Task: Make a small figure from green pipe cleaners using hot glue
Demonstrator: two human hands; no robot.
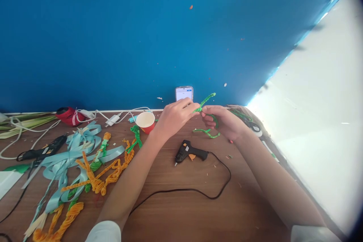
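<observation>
Between my two hands is a green pipe cleaner (208,99), raised above the table with one end pointing up to the right. My left hand (179,116) pinches it from the left, and my right hand (222,121) grips it from the right, fingers curled. Part of it is hidden behind the fingers. Just below my right hand another bent green pipe cleaner (206,133) shows, and I cannot tell whether it joins the held one. A black glue gun (187,153) lies on the table beneath my hands, nozzle toward the lower left.
A phone (184,93) leans on the blue wall behind my hands. Left of my left arm stand a paper cup (146,121), orange pipe cleaners (98,183), blue ribbon (73,151) and a second glue gun (47,149). A black cord (181,190) crosses the wooden table (198,219). Scissors (255,128) lie right.
</observation>
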